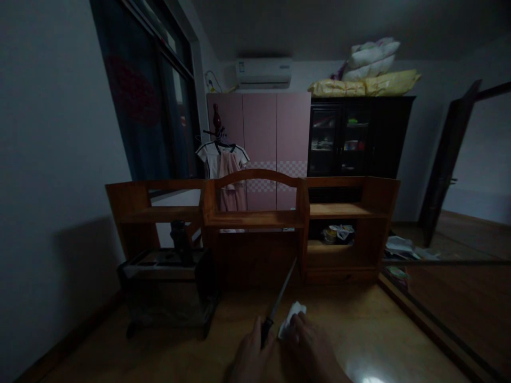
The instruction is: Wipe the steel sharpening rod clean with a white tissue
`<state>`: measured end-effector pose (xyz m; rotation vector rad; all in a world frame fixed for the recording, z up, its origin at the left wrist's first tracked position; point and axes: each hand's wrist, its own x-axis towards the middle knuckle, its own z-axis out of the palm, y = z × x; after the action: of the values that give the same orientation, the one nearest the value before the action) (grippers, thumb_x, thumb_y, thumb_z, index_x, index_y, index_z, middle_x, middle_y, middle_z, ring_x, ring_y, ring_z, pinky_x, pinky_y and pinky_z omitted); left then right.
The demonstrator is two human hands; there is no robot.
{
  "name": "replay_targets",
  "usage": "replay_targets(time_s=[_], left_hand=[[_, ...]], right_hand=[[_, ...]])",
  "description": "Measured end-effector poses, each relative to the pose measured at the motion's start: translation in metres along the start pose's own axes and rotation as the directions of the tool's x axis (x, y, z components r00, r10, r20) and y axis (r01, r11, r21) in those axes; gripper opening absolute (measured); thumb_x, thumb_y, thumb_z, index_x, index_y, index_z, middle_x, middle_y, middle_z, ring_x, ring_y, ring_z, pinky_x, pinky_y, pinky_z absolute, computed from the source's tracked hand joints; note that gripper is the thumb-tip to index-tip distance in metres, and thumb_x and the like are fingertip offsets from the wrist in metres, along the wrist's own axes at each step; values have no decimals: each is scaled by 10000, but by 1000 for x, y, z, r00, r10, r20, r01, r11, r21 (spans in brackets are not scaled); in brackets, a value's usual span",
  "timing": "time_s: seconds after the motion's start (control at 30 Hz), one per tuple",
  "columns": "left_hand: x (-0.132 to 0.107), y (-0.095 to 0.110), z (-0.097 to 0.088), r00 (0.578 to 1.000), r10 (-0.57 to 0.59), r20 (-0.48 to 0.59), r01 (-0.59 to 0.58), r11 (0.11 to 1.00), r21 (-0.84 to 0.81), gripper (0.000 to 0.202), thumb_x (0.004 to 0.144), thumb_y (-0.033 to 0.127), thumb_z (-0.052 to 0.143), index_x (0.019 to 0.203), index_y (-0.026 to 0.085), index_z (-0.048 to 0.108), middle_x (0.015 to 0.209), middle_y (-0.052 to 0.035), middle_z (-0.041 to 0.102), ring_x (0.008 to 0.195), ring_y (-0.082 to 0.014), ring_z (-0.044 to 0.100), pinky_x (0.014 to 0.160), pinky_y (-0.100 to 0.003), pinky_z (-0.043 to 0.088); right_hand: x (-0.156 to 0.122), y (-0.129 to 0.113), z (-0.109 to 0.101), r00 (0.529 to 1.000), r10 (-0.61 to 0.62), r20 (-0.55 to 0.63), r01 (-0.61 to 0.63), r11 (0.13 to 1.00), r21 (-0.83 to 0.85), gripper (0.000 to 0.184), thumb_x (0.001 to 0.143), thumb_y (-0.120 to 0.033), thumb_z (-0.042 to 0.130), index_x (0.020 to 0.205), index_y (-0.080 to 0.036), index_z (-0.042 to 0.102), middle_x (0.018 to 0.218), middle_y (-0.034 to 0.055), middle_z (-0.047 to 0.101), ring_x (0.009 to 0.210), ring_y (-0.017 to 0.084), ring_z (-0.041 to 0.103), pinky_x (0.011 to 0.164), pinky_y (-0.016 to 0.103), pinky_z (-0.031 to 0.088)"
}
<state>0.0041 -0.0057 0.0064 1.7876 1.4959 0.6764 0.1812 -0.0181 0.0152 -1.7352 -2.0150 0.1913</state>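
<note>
Head view, dim light. The left hand point(249, 354) is at the near edge of the frame, centre; its fingers are closed round the dark handle of a knife point(281, 292); grip clamped on the handle. The knife's narrow blade runs away from the hand, far and to the right, tilted up off the desk top point(359, 330); its tip shows in front of the lower part of the wooden shelf unit point(255, 218).

The right hand point(315, 348) lies just right of the left hand, near the frame's bottom edge; its fingertips are drawn together on a white cloth point(291, 316); the cloth sticks out beyond the fingers and sits just beside the blade where it meets the handle; whether cloth and blade touch cannot be told.

The shelf unit stands at the far side of the desk top, spanning left to right; small items lie in its lower right compartment, too dark to identify. A dark rack point(167, 266) stands at the left, beyond the desk's edge. Far wall: pink wardrobe point(259, 133) in the centre; garments on a hanger point(223, 165) to its left; dark cabinet point(359, 138) to its right with bundled bedding point(367, 69) stacked on top; air conditioner point(263, 73) mounted above the wardrobe. Window point(151, 106) on the left wall; door point(447, 159) open at the right.
</note>
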Motion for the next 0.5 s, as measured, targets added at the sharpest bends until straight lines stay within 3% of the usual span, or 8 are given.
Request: replay_targets(time_s=[0.07, 0.13, 0.23, 0.3, 0.4, 0.5], left_hand=[[0, 0, 4, 1000, -14, -8, 14, 999, -46, 589, 879, 444, 300, 1311, 47, 345, 1237, -178, 440, 1136, -203, 432, 948, -276, 308], [-2, 1, 8, 1000, -18, 1, 18, 996, -86, 597, 881, 482, 280, 1307, 70, 355, 1223, -164, 455, 1121, -189, 445, 948, -270, 314], [-5, 4, 11, 1000, -6, 11, 7, 992, -127, 609, 878, 512, 272, 1304, 86, 359, 1214, -150, 464, 1116, -177, 448, 942, -257, 324], [-8, 7, 11, 1000, 7, 17, -4, 988, -153, 607, 877, 506, 280, 1302, 81, 362, 1233, -153, 448, 1136, -182, 430, 956, -260, 313], [-11, 11, 11, 997, 70, 39, -62, 984, -169, 574, 880, 496, 287, 1274, 94, 398, 1222, -139, 462, 1128, -173, 435, 964, -245, 305], [-14, 12, 11, 998, 41, 52, -36, 995, -92, 587, 879, 477, 297, 1312, 86, 361, 1297, -131, 397, 1186, -181, 382, 997, -258, 271]], right_hand=[[1, 6, -1, 1000, 3, -19, 0, 991, 135, 172, 839, -138, 395, 877, -133, 562, 863, 84, 551, 729, 199, 540, 635, 285, 397], [2, 19, -2, 996, 18, -89, 20, 911, 411, 144, 879, -189, 392, 924, -133, 517, 856, 69, 552, 726, 181, 547, 620, 263, 422], [6, 37, -1, 988, 130, -86, -9, 599, 800, 270, 891, -404, 466, 929, -139, 435, 863, 68, 542, 748, 190, 559, 615, 266, 470], [10, 44, 2, 976, 215, -7, -71, 349, 934, 373, 834, -473, 555, 896, -136, 409, 844, 73, 537, 776, 213, 561, 689, 324, 489], [13, 46, 7, 966, 245, 83, -95, 37, 995, 411, 752, -418, 689, 871, -121, 431, 853, 79, 549, 839, 223, 559, 846, 386, 441], [12, 38, 8, 982, 156, 107, -75, -196, 978, 268, 749, -267, 712, 827, -116, 506, 906, 76, 554, 917, 211, 539, 933, 383, 376]])
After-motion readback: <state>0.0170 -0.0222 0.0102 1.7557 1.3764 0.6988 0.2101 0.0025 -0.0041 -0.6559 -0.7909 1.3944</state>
